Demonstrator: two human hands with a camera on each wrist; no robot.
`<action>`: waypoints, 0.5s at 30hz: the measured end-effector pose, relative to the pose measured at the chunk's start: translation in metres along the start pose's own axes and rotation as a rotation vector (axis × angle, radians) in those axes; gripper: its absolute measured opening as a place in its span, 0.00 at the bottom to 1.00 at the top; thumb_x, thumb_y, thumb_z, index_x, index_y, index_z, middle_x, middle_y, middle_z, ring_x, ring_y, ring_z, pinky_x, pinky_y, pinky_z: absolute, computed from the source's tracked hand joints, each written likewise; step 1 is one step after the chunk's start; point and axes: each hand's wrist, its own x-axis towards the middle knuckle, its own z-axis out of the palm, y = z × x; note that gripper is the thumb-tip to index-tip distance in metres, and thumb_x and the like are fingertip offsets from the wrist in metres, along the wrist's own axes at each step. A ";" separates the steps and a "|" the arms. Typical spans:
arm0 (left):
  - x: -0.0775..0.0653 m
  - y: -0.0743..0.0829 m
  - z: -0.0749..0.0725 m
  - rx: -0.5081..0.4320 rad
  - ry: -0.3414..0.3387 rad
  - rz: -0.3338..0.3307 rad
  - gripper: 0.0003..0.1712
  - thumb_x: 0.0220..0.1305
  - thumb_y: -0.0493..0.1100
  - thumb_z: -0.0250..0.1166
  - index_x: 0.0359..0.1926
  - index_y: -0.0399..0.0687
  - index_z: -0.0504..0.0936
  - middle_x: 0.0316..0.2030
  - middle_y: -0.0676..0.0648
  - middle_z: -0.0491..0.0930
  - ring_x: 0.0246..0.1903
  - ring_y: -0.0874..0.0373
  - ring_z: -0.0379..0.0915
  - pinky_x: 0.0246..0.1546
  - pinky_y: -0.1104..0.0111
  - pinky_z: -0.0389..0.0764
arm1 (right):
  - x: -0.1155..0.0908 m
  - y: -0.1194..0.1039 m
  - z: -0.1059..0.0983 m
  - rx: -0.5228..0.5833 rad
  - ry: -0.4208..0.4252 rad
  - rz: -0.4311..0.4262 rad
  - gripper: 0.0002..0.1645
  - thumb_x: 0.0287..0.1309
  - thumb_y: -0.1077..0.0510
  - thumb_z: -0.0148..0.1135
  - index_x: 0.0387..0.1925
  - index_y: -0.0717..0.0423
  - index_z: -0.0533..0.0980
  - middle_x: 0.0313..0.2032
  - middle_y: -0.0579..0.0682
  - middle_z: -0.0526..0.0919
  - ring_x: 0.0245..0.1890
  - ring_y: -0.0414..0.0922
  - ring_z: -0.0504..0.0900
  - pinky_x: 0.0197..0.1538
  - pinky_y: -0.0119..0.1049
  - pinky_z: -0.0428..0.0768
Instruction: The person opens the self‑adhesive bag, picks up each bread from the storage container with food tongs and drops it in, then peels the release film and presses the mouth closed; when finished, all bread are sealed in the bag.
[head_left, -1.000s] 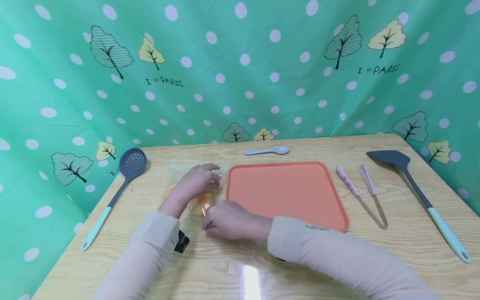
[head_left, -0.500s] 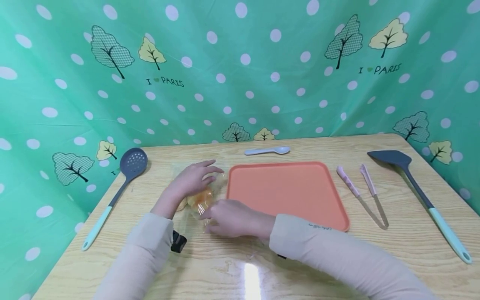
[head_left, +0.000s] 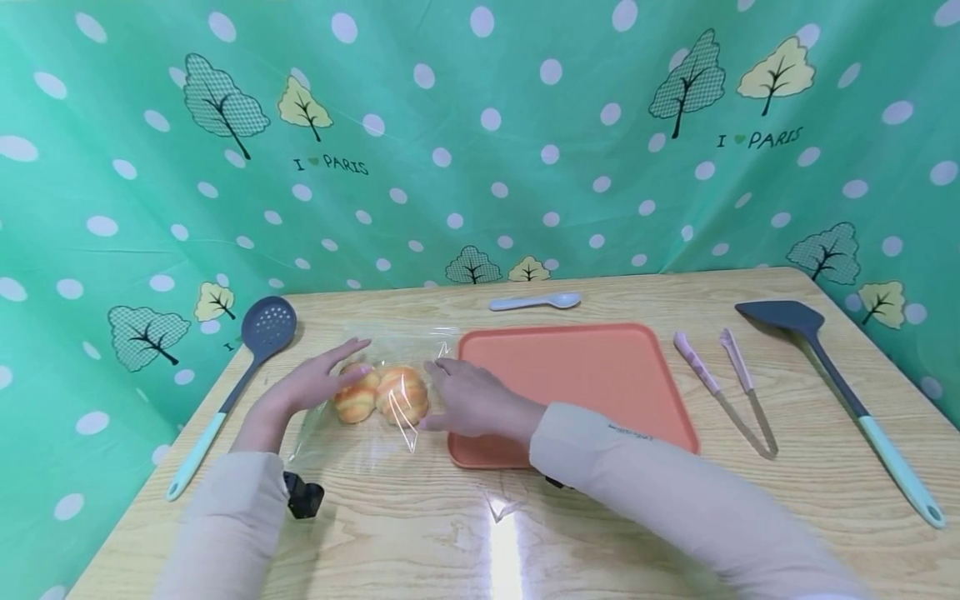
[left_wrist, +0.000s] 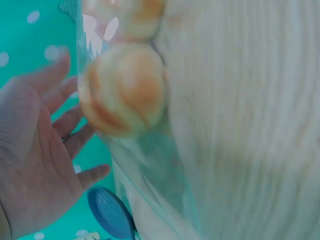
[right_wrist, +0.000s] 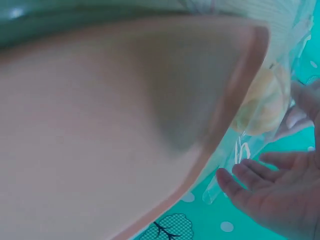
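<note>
Two round golden bread rolls lie side by side in a clear plastic bag (head_left: pixel 375 454) on the left half of the table: the left roll (head_left: pixel 355 400) and the right roll (head_left: pixel 403 396). My left hand (head_left: pixel 318 379), fingers spread, is over the bag's left side, its fingertips overlapping the left roll in the head view. In the left wrist view that hand (left_wrist: pixel 42 145) shows an open palm beside a roll (left_wrist: pixel 125 90). My right hand (head_left: pixel 476 400) has its fingers extended at the bag's right side, over the tray's left edge. Neither hand grips anything.
A pink tray (head_left: pixel 585 375) sits right of the bag. Behind it lies a pale blue spoon (head_left: pixel 536 302). A skimmer (head_left: pixel 268 327) lies far left; tongs (head_left: pixel 727 392) and a dark spatula (head_left: pixel 813 333) lie on the right. A polka-dot cloth (head_left: pixel 480 167) hangs behind the table.
My hands have drawn apart, the left moving left and the right moving up and slightly right. Both rolls, earlier partly covered, now show in the bag, which lies spread out.
</note>
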 end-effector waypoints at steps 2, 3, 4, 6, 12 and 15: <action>-0.003 -0.005 0.001 -0.010 -0.019 -0.010 0.47 0.72 0.62 0.59 0.80 0.43 0.53 0.77 0.29 0.46 0.71 0.23 0.47 0.66 0.31 0.55 | 0.004 -0.001 0.002 -0.020 -0.037 0.007 0.55 0.66 0.35 0.64 0.79 0.59 0.52 0.77 0.57 0.59 0.76 0.52 0.58 0.74 0.48 0.62; -0.003 -0.007 0.002 -0.017 -0.023 -0.012 0.51 0.69 0.63 0.62 0.80 0.42 0.52 0.78 0.29 0.45 0.72 0.23 0.46 0.66 0.31 0.55 | 0.006 -0.001 0.002 -0.027 -0.053 0.010 0.56 0.66 0.34 0.63 0.80 0.59 0.51 0.77 0.57 0.58 0.76 0.51 0.57 0.75 0.48 0.61; -0.004 -0.009 0.003 -0.026 -0.024 -0.014 0.53 0.67 0.64 0.65 0.80 0.42 0.52 0.78 0.29 0.44 0.72 0.23 0.45 0.67 0.31 0.54 | 0.008 -0.001 0.002 -0.032 -0.064 0.012 0.56 0.66 0.34 0.63 0.80 0.59 0.51 0.77 0.57 0.58 0.77 0.51 0.57 0.75 0.47 0.60; -0.003 -0.012 0.005 -0.034 -0.015 -0.010 0.56 0.64 0.63 0.68 0.80 0.40 0.52 0.78 0.29 0.43 0.73 0.24 0.42 0.68 0.32 0.52 | 0.012 0.000 0.003 -0.036 -0.074 0.026 0.56 0.65 0.35 0.63 0.80 0.59 0.50 0.77 0.56 0.58 0.77 0.51 0.57 0.75 0.46 0.60; 0.001 -0.016 0.012 -0.044 0.028 -0.006 0.56 0.63 0.61 0.70 0.77 0.32 0.55 0.76 0.25 0.43 0.73 0.24 0.42 0.70 0.34 0.50 | 0.020 0.005 0.000 -0.016 -0.103 0.082 0.57 0.66 0.34 0.63 0.80 0.57 0.49 0.77 0.54 0.58 0.77 0.50 0.57 0.76 0.46 0.57; 0.004 -0.015 0.013 -0.049 0.033 -0.004 0.56 0.63 0.60 0.70 0.77 0.30 0.55 0.76 0.24 0.43 0.74 0.25 0.41 0.71 0.36 0.50 | 0.020 0.009 -0.001 -0.011 -0.117 0.085 0.56 0.67 0.34 0.61 0.80 0.57 0.49 0.77 0.54 0.59 0.77 0.50 0.57 0.76 0.45 0.57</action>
